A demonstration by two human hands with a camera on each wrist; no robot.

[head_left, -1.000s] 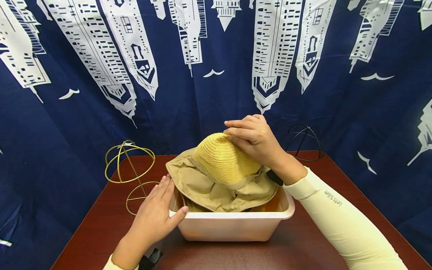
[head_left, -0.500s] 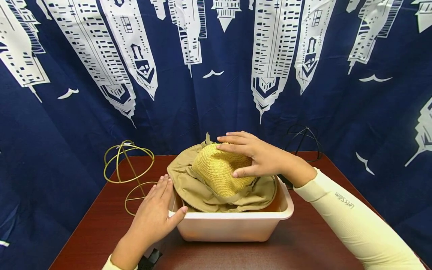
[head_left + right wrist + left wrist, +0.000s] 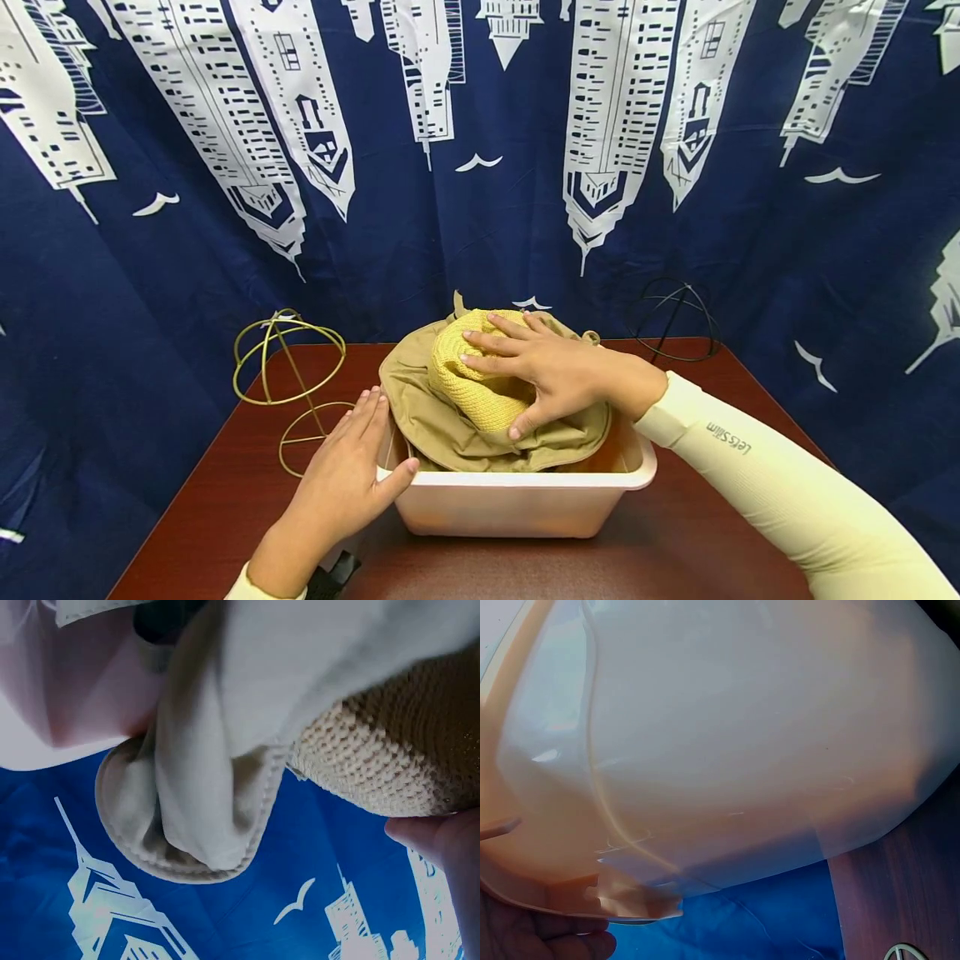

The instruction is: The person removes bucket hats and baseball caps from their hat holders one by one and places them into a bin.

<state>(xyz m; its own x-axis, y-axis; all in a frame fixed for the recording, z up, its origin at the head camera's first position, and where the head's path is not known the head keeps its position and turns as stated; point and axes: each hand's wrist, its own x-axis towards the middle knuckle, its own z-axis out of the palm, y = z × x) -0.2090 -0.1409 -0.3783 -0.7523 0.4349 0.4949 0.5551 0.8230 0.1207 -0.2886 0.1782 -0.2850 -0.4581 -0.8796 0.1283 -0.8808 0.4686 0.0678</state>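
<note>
A sun hat with a yellow woven crown (image 3: 480, 400) and a wide tan cloth brim (image 3: 408, 387) lies in a pale pink plastic tub (image 3: 517, 504). Whether crown and brim are one piece, I cannot tell. My right hand (image 3: 543, 371) presses on the crown with its fingers spread, and the crown is dented under it. In the right wrist view, the woven crown (image 3: 375, 761) and folded brim (image 3: 195, 772) are seen close up. With straight fingers, my left hand (image 3: 341, 471) rests against the tub's left side, the thumb near its front rim.
A gold wire stand (image 3: 296, 379) is on the red-brown table (image 3: 210, 492), left of the tub. A black wire stand (image 3: 678, 325) is at the back right. Behind hangs a dark blue curtain (image 3: 390, 250) with white buildings.
My right hand has gone from touching the crown's raised top to pressing lower on it with spread fingers. The crown has sunk and creased. The left hand stays on the tub.
</note>
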